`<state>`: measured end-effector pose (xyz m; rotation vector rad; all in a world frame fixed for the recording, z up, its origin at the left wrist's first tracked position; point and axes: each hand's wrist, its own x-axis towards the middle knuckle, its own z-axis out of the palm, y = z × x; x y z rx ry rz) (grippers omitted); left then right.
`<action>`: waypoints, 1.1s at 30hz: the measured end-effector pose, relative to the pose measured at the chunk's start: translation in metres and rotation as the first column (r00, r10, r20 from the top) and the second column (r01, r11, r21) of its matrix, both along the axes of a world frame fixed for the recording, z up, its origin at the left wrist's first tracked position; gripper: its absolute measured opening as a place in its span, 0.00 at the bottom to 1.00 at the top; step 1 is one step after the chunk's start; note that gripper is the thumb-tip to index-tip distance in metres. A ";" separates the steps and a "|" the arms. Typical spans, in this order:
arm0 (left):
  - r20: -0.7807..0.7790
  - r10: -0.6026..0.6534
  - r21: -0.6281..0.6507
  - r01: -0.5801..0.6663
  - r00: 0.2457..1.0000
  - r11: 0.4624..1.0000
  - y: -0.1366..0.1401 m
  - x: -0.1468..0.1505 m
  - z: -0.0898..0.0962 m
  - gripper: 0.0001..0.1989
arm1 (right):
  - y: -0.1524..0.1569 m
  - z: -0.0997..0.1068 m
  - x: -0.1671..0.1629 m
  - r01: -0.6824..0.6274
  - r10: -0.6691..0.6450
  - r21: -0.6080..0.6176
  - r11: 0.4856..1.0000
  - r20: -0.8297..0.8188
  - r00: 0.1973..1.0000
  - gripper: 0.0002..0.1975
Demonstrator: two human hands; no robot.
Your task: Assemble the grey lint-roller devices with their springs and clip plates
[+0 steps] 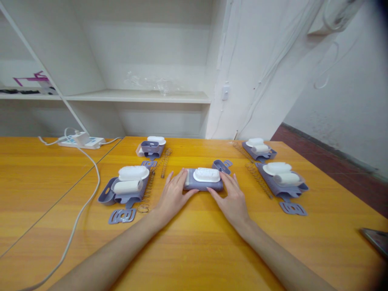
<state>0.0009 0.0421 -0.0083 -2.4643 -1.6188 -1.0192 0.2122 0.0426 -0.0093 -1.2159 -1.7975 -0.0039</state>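
Centre of frame, one purple case (203, 186), white brush (207, 175) on top, gripped at opposite ends by left hand (174, 192) and right hand (232, 199), seemingly to steady it, with springs (165, 163) lying beside similar cases (129, 198) at frame left and right, apparently set apart for room

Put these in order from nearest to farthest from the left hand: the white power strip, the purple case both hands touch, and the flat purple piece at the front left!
1. Purple case: touching the left hand, on its right.
2. Flat purple piece: to the hand's left.
3. White power strip: far left, near the table's back.
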 end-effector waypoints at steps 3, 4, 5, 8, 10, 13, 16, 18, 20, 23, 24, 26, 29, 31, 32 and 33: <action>0.061 -0.023 -0.010 0.024 0.998 1.000 0.004 -0.002 -0.002 0.32 | 0.001 -0.001 0.001 -0.039 0.036 -0.049 0.998 -0.054 0.998 0.26; 0.082 -0.025 -0.017 0.027 0.996 0.999 0.005 -0.002 -0.003 0.32 | 0.001 -0.001 0.002 -0.051 0.046 -0.072 0.996 -0.071 0.996 0.27; 0.100 -0.026 -0.028 0.029 0.995 0.999 0.006 -0.003 -0.004 0.32 | 0.001 -0.001 0.003 -0.064 0.055 -0.095 0.993 -0.087 0.995 0.27; 0.131 -0.022 -0.068 0.031 0.991 0.997 0.008 -0.004 -0.005 0.33 | -0.001 0.003 0.006 -0.133 0.114 -0.167 0.977 -0.120 0.986 0.27; 0.134 -0.026 -0.081 0.037 0.991 0.996 0.009 -0.004 -0.006 0.33 | -0.002 0.006 0.008 -0.210 0.185 -0.200 0.957 -0.137 0.973 0.25; 0.127 -0.038 -0.072 0.047 0.991 0.996 0.011 -0.005 -0.008 0.33 | -0.004 0.009 0.012 -0.297 0.268 -0.224 0.928 -0.152 0.951 0.25; 0.128 -0.036 -0.053 0.043 0.991 0.998 0.010 -0.004 -0.010 0.32 | -0.002 0.009 0.013 -0.314 0.281 -0.219 0.924 -0.169 0.945 0.26; 0.126 -0.033 -0.044 0.039 0.991 0.998 0.009 -0.002 -0.010 0.31 | -0.001 0.008 0.013 -0.312 0.279 -0.210 0.927 -0.172 0.945 0.25; 0.108 -0.025 -0.040 0.030 0.994 0.999 0.006 -0.001 -0.008 0.31 | -0.001 0.007 0.011 -0.306 0.275 -0.202 0.930 -0.166 0.947 0.25; 0.073 0.009 -0.033 -0.007 0.997 0.999 0.002 0.001 -0.002 0.33 | -0.001 0.008 0.009 -0.273 0.247 -0.171 0.947 -0.155 0.956 0.22; 0.062 0.025 -0.029 -0.023 0.998 0.999 0.001 0.002 0.001 0.34 | 0.000 0.009 0.009 -0.248 0.226 -0.148 0.958 -0.148 0.963 0.21; 0.038 0.048 -0.009 -0.047 0.998 0.999 -0.001 0.003 0.006 0.36 | 0.003 0.010 0.011 -0.179 0.168 -0.089 0.980 -0.119 0.979 0.18; -0.011 0.054 0.065 -0.054 0.998 0.996 -0.004 0.005 0.012 0.34 | 0.012 0.010 0.019 -0.067 0.066 -0.028 0.997 -0.040 0.997 0.17; -0.079 0.022 0.139 -0.011 0.997 0.990 -0.008 0.007 0.015 0.27 | 0.020 0.007 0.024 0.000 0.001 -0.029 1.000 0.017 1.000 0.16; -0.136 -0.017 0.168 0.040 0.991 0.985 -0.010 0.007 0.016 0.21 | 0.023 0.005 0.026 0.031 -0.029 -0.038 0.999 0.041 0.999 0.15; -0.205 -0.074 0.183 0.113 0.976 0.977 -0.012 0.008 0.017 0.14 | 0.026 0.003 0.027 0.056 -0.053 -0.048 0.997 0.059 0.997 0.15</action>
